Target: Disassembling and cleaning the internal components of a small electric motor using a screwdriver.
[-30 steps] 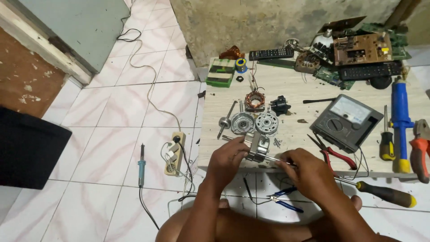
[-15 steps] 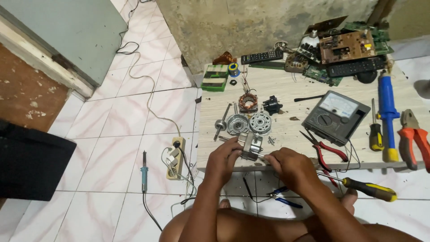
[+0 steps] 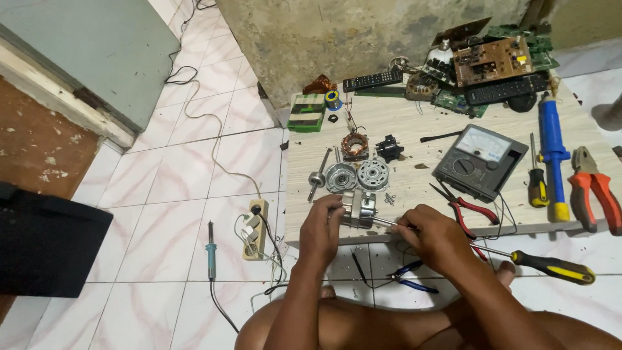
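Motor block, a small metal lump, sits at the near edge of the low wooden board, clamped in the left hand, whose fingers wrap its left side. The right hand is closed around a thin metal tool, likely a screwdriver, whose tip runs leftward into the block; the grip hides the handle.

The block looks dense and stiff, heavy for its bulk, with smooth faces that could slip, so I'd say the flat outer sides are the place to grip, well away from any winding or wire.

Just under the right hand, on the tiled floor, lie blue-handled pliers, and off to its right a yellow-and-black screwdriver. Left of the left hand, a power strip and a soldering iron rest on the floor.

Just beyond both hands are two round metal end caps, a shaft and a copper coil. Past the right hand lie red-handled pliers and a grey meter; farther right, a blue pump tool and orange pliers. Farthest off, against the wall, are circuit boards and remote controls.
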